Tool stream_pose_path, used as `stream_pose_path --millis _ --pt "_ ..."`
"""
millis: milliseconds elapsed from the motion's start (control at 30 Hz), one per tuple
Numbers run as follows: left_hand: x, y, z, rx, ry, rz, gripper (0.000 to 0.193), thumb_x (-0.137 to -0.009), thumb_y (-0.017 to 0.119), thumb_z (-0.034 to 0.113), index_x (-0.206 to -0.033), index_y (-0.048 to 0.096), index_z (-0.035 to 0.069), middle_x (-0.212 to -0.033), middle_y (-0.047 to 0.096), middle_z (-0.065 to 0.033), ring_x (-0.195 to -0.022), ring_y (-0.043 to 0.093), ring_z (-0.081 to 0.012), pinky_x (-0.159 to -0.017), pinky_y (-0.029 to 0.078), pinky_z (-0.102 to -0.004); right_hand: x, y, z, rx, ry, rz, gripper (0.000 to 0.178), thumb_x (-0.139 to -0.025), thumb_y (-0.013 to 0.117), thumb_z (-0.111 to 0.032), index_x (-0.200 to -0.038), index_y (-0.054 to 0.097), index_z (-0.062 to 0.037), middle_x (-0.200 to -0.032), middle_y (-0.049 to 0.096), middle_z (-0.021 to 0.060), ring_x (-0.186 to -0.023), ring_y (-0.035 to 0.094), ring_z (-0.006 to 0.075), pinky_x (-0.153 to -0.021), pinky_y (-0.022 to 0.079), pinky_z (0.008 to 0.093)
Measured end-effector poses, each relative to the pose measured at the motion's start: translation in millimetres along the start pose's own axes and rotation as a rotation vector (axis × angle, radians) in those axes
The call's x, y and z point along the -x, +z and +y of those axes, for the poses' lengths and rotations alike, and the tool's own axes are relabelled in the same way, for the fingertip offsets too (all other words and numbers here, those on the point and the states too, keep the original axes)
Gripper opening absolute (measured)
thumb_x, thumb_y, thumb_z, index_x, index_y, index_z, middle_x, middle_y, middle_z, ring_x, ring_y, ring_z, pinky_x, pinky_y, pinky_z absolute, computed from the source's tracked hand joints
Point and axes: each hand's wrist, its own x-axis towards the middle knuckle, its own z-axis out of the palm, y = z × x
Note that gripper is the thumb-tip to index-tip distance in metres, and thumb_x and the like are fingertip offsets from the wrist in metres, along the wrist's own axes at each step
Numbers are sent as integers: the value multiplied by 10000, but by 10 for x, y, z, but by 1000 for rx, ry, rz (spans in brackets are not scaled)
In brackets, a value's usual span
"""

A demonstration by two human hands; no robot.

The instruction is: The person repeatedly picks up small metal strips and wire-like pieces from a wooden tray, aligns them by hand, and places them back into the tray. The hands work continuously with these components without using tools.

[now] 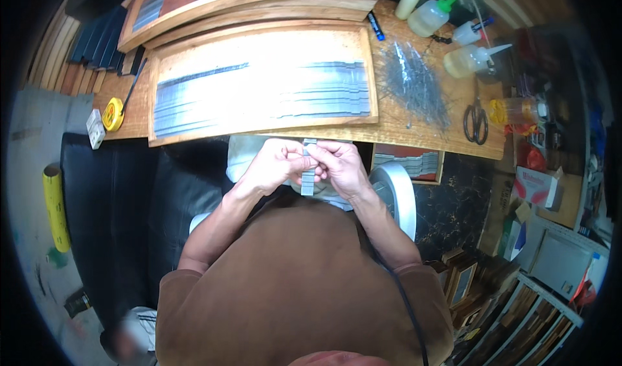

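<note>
My left hand (277,164) and my right hand (343,169) meet just below the table's front edge, in front of my body. Between their closed fingers they hold a narrow grey segmented strip (308,187) upright, its lower end hanging free. The fingers hide its middle. Beyond my hands lies a shallow wooden tray (259,132) with rows of similar grey strips (324,94); glare washes out its centre. Right of the tray is a tangled heap of thin, shiny wire-like pieces (418,87).
Scissors (476,125), squeeze bottles (429,18) and a blue marker (375,26) lie right. A yellow tape measure (113,114) sits left; stacked wooden trays (259,16) stand behind. A second strip-filled tray (408,164) sits below the table. A partly visible, blurred person (139,330) is lower left.
</note>
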Motion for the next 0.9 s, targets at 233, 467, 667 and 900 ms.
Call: stream_pose_path --millis 233,467,667,900 --pt "0 -18 16 -69 13 17 138 -989 742 128 -1001 766 -7 -899 787 -80 -826 744 -120 -648 559 -246 -2 73 -63 124 -37 50 215 -1016 696 -144 -851 738 -12 -698 648 -14 -589 575 40 -529 468 203" --pt "361 120 -36 -418 417 163 157 -986 704 18 -1118 742 -57 -920 788 -83 -882 694 -73 -818 580 -273 335 384 -569 654 -452 -16 145 -894 789 -50 -1033 792 -11 -854 674 63 -761 643 127 -677 513 281" --pt "387 95 290 -241 556 271 586 -972 701 -25 -1516 484 -52 -1037 801 -144 -967 710 -105 -888 578 -286 55 671 -1058 715 -524 -190 138 -926 738 -5 -1053 781 30 -931 775 114 -805 729 138 -702 573 263" --pt "704 -265 1026 -376 538 436 810 -948 735 -21 -1617 279 -53 -1126 767 -164 -1010 707 -149 -904 561 -271 -761 1030 -1849 897 -601 -412 204 -947 741 -104 -1100 789 23 -928 799 127 -781 746 156 -780 627 306"
